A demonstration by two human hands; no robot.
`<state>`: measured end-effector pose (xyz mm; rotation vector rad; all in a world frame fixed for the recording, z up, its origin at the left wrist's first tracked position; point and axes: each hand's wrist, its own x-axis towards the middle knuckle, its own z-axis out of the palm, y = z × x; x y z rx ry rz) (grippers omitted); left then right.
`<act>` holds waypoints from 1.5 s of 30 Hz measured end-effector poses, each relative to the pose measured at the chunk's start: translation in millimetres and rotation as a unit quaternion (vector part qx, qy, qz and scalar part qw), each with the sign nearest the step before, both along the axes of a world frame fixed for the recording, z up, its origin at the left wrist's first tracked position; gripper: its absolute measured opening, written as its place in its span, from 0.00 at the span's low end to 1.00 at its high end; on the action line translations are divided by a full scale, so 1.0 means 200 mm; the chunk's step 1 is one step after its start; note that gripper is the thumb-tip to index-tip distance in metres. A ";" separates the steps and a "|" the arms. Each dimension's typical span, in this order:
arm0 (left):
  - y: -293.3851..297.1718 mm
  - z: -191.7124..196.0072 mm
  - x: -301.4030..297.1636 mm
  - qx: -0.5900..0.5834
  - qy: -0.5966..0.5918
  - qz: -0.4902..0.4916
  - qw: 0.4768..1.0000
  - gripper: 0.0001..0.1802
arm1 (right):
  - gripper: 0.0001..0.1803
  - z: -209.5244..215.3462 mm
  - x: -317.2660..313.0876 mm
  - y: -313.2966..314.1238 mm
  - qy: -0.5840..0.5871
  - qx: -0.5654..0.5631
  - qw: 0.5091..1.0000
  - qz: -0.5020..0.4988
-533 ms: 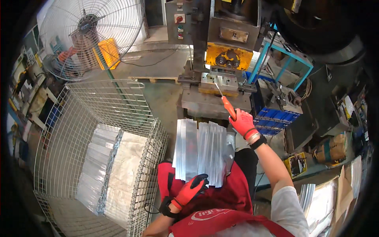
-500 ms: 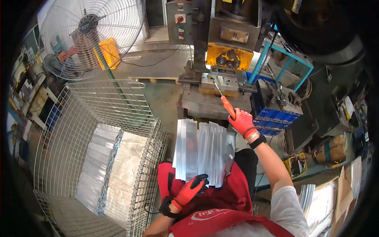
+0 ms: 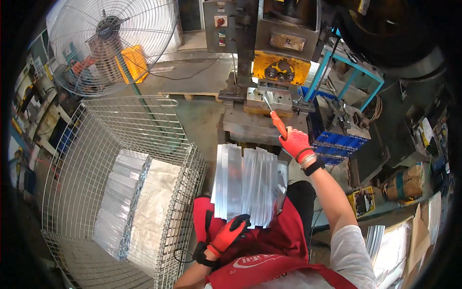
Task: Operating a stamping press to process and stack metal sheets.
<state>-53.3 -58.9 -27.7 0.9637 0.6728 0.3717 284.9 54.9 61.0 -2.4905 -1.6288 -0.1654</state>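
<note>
Gripping orange-handled tool (image 3: 278,125) in right hand (image 3: 295,143), shifted slightly forward, across die block's (image 3: 280,102) near edge, open floor (image 3: 206,126) leftward; keeping left hand (image 3: 228,237), grip unclear, at metal strips' (image 3: 234,180) near edge.

The orange-handled tool (image 3: 277,124) slants, its metal tip at the die (image 3: 280,102); silvery strips (image 3: 252,183) lie side by side, ends uneven.
</note>
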 end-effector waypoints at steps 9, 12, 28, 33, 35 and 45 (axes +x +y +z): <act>0.00 0.02 0.01 0.027 0.004 0.006 1.000 0.19 | 0.21 0.02 -0.04 0.04 -0.005 -0.008 1.000 0.007; 0.01 -0.04 -0.01 0.047 0.016 -0.029 0.998 0.20 | 0.22 0.02 -0.02 0.05 -0.010 -0.016 1.000 -0.015; -0.01 -0.07 0.00 0.061 0.017 0.009 0.998 0.19 | 0.21 -0.04 0.08 -0.02 0.038 0.050 0.997 -0.050; -0.02 -0.10 -0.02 0.071 0.039 0.023 0.996 0.19 | 0.24 -0.07 0.05 -0.06 0.023 0.054 0.997 -0.048; -0.02 -0.09 -0.04 0.050 0.038 0.033 0.997 0.19 | 0.26 -0.11 0.06 -0.10 0.028 0.055 0.997 -0.049; -0.02 -0.07 -0.02 0.093 0.063 0.005 0.994 0.19 | 0.25 -0.13 -0.08 -0.14 0.023 0.032 0.999 -0.026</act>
